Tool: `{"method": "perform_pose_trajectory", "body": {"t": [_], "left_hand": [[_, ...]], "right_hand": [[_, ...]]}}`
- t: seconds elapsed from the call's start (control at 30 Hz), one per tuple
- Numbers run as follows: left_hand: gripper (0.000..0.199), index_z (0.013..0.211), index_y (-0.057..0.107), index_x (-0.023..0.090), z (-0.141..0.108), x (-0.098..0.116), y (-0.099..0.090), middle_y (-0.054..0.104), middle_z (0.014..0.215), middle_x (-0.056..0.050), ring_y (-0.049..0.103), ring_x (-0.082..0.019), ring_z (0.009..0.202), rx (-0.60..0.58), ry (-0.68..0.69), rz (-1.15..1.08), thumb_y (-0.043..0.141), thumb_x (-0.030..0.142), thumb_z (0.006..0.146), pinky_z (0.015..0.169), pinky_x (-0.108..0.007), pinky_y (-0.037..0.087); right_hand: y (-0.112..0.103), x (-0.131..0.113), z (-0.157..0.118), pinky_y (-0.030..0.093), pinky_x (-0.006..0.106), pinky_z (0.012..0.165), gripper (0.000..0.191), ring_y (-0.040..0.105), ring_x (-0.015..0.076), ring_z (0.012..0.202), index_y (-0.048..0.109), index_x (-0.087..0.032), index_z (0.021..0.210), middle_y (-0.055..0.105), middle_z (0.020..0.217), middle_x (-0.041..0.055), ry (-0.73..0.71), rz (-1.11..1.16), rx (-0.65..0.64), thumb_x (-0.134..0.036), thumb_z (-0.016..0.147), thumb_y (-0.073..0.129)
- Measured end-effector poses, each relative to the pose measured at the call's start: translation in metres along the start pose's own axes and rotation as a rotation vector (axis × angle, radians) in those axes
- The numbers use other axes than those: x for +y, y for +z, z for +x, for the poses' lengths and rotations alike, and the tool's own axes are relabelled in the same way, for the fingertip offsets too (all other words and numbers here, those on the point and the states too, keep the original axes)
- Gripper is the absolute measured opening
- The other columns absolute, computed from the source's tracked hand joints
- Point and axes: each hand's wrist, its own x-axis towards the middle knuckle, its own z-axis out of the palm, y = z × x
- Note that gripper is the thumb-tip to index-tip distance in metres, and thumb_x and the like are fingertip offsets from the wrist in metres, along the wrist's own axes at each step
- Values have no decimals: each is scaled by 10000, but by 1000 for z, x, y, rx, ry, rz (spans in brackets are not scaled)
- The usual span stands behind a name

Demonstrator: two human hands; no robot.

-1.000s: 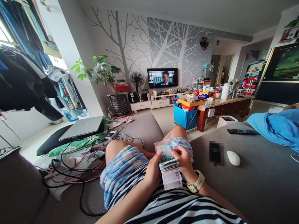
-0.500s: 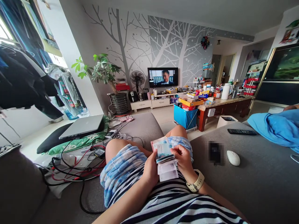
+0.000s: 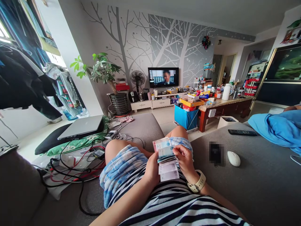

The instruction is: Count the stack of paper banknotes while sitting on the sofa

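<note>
Above my lap I hold a fanned wad of banknotes (image 3: 166, 153), bluish and pinkish at the top, with pale purple ends hanging below. My left hand (image 3: 152, 168) is closed around the left side of the wad, thumb on top. With thumb and fingers pinched, my right hand (image 3: 184, 157) grips the right edge of the upper bluish notes. A cream watch strap (image 3: 198, 182) circles my right wrist. Blue-and-white shorts (image 3: 124, 163) lie under both forearms.
On the grey sofa to the right are a white mouse (image 3: 233, 158), a blurred dark object (image 3: 216, 153), a remote control (image 3: 242, 132) and blue cloth (image 3: 277, 125). To the left lie a laptop (image 3: 81, 127) and tangled cables (image 3: 77, 169). A cluttered table (image 3: 225, 103) stands ahead.
The upper bluish notes have shifted slightly, showing more of the note behind. Both hands stay at nearly the same place, and the view has moved a little.
</note>
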Motion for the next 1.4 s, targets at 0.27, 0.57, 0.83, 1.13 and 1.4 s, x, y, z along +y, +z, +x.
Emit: {"method": "perform_pose_trajectory", "body": {"t": [0.27,0.57,0.83,1.13,1.4], "left_hand": [[159,625,662,170,-13,12,7,704,683,-63,647,-273,841,53,128,110,667,329,619,715,-306,498],[153,600,654,180,-15,15,9,690,643,-66,650,-279,833,66,70,91,668,330,630,680,-296,492],[191,737,670,171,-5,-1,-3,676,621,-27,667,-266,778,57,-4,8,707,331,640,719,-342,504],[194,814,699,187,-7,0,-3,732,827,-73,677,-283,826,-14,-36,-33,723,291,652,733,-362,517],[257,789,695,137,-3,-5,-7,731,824,-77,674,-255,791,16,-13,-19,733,336,632,717,-324,511]], "right_hand": [[-2,-5,-1,365,298,581,298,448,168,600,577,-221,713,493,624,2,-15,-3,-33,-497,827,585],[0,-5,-2,358,298,561,302,447,165,566,581,-227,725,495,603,-6,27,9,-9,-511,825,584],[0,-5,-5,376,321,592,351,427,167,532,613,-240,731,474,530,-7,5,64,0,-500,906,457],[2,10,3,332,262,518,230,411,123,541,529,-210,740,474,605,-40,154,115,59,-391,757,671],[1,12,1,307,271,513,257,372,125,524,506,-207,613,424,555,-36,130,86,44,-353,786,627]]}}
